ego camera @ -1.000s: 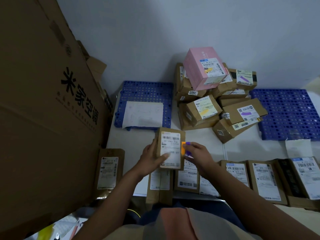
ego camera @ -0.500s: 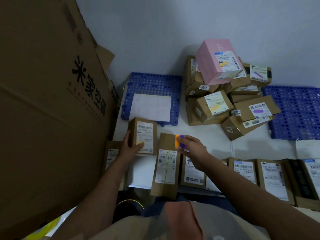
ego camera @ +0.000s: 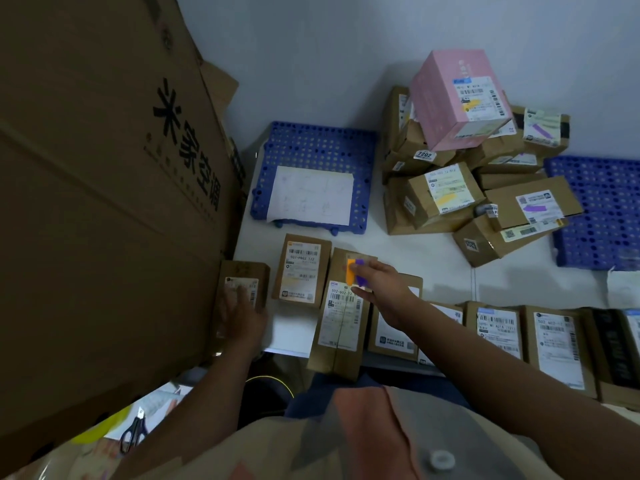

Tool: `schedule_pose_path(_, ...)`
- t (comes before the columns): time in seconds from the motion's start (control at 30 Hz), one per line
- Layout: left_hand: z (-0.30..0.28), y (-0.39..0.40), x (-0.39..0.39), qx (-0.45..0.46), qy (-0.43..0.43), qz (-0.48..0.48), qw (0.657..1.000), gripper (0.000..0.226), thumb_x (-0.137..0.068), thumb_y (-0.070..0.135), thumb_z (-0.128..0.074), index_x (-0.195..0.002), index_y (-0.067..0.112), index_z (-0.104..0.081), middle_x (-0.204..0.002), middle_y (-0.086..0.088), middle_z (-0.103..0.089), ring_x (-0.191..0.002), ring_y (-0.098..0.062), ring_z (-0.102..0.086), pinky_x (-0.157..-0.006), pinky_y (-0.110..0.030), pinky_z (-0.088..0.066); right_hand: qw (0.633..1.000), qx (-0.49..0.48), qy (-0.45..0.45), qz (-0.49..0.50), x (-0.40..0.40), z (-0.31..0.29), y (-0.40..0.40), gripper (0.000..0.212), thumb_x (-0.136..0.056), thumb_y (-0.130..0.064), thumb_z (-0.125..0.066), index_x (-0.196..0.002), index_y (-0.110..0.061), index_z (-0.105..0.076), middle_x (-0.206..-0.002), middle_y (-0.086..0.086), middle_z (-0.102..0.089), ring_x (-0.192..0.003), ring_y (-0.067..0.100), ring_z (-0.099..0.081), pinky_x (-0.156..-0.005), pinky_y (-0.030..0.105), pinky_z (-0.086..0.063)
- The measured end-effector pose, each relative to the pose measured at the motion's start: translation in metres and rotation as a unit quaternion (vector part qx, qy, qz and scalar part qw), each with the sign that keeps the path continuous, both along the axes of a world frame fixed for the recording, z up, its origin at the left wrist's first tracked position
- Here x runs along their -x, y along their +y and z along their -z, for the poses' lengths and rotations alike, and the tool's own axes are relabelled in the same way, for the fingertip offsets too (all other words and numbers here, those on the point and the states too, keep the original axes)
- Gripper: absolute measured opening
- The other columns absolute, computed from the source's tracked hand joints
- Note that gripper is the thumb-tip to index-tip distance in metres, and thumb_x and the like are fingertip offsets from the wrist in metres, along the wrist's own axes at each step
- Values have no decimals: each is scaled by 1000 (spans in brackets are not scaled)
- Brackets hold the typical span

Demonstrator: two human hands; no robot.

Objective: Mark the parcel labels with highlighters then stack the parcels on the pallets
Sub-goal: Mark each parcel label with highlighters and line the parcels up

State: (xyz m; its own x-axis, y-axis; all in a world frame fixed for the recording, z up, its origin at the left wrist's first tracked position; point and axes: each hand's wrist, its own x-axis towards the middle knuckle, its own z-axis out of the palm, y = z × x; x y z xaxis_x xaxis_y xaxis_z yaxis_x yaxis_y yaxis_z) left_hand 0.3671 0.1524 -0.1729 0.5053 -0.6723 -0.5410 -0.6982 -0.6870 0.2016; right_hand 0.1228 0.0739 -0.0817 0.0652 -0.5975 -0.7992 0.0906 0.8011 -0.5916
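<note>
Left hand: half a second ago your left hand (ego camera: 242,315) gripped the small parcel (ego camera: 302,271) left of centre; now it has let go and lies on the next parcel (ego camera: 239,271) at the lower left, beside the big carton (ego camera: 104,188). The blur hides whether its fingers are flat or curling, so I cannot tell.
Right hand: your right hand (ego camera: 375,282) still clamps the orange and purple highlighters (ego camera: 355,273), low over the long parcel (ego camera: 341,313) at centre.
Set-down parcel: it lies flat, label up, just below the left pallet (ego camera: 322,147), with a faint orange streak on its label, so it looks marked but not stacked.
Pile: marked parcels sit heaped at upper right, beside the right pallet (ego camera: 602,209).
Meaning: you seem to be moving on to mark the next label; a row of parcels along the bottom edge is still unmarked.
</note>
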Motion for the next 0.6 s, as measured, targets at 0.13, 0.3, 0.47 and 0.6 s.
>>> schedule_pose_path(0.13, 6, 16, -4, -91, 11, 41, 995, 86, -94, 48, -58, -157, 33, -2, -162, -8, 23, -148, -41, 10, -120, -55, -10, 1000, -9, -1, -3, -3, -4, 4, 12, -92, -15, -67, -103, -15, -63, -118, 11, -60, -97, 16, -60, -88, 32, -55)
schedule_pose_path(0.3, 7, 22, -6, -87, 19, 45, 995, 79, -92, 53, -57, -152, 51, -6, -161, -5, 23, -142, -49, -11, -116, -55, -18, 1000, -6, 0, -14, -5, -7, 11, 6, -93, -14, -64, -96, -18, -60, -105, 4, -59, -94, 15, -59, -90, 33, -53)
schedule_pose_path(0.47, -3, 16, -3, -62, 15, -3, 998, 101, -82, 53, -70, -153, 41, 1, -159, -21, 4, -138, -50, -21, -115, -54, -18, 1000, -6, -1, -15, -2, -4, 13, 10, -94, -15, -65, -103, -15, -60, -112, 7, -59, -103, 19, -59, -86, 31, -54)
schedule_pose_path(0.6, -24, -3, -2, 56, 1, -81, 995, 92, -80, 56, -68, -153, 35, -15, -145, -22, -32, -133, -43, -32, -112, -50, -22, 1000, -15, -14, 14, 0, -3, 11, 19, -93, -13, -66, -110, -12, -58, -108, 6, -58, -97, 17, -60, -89, 33, -54)
